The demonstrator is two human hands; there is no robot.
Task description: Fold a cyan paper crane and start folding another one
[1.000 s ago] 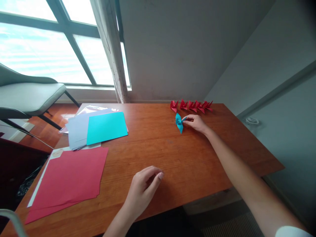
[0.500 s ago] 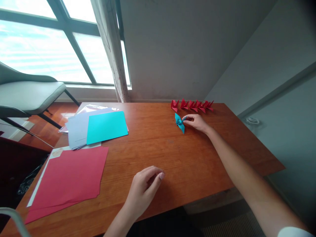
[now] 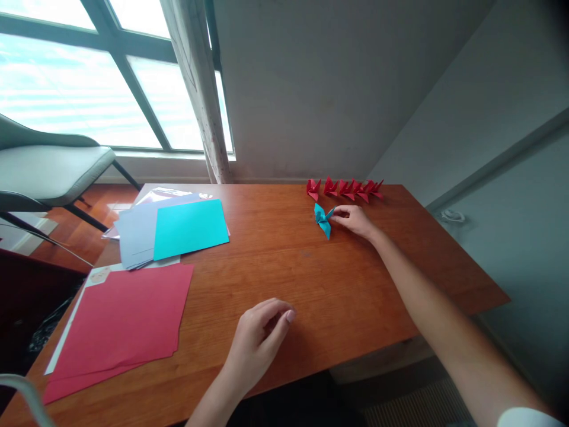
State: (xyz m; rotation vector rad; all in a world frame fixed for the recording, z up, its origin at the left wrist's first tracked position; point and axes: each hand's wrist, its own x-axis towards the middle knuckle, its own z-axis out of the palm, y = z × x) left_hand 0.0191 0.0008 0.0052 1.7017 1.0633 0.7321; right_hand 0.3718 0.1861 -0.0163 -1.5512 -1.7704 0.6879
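Observation:
My right hand (image 3: 354,220) reaches to the far side of the wooden table (image 3: 320,284) and pinches a wing of a small blue folded paper crane (image 3: 322,218) that sits on the tabletop. Just behind it, a row of several red paper cranes (image 3: 344,188) lines the table's far edge. My left hand (image 3: 260,338) rests near the front edge with its fingers curled loosely inward and nothing visible in them.
A cyan sheet (image 3: 190,229) lies on a stack of grey-blue paper (image 3: 136,234) at the far left. Red sheets (image 3: 120,323) lie at the near left. A grey chair (image 3: 48,169) stands by the window, and a wall runs along the right.
My right hand has shifted the blue crane slightly, staying pinched on it. The left hand has not moved.

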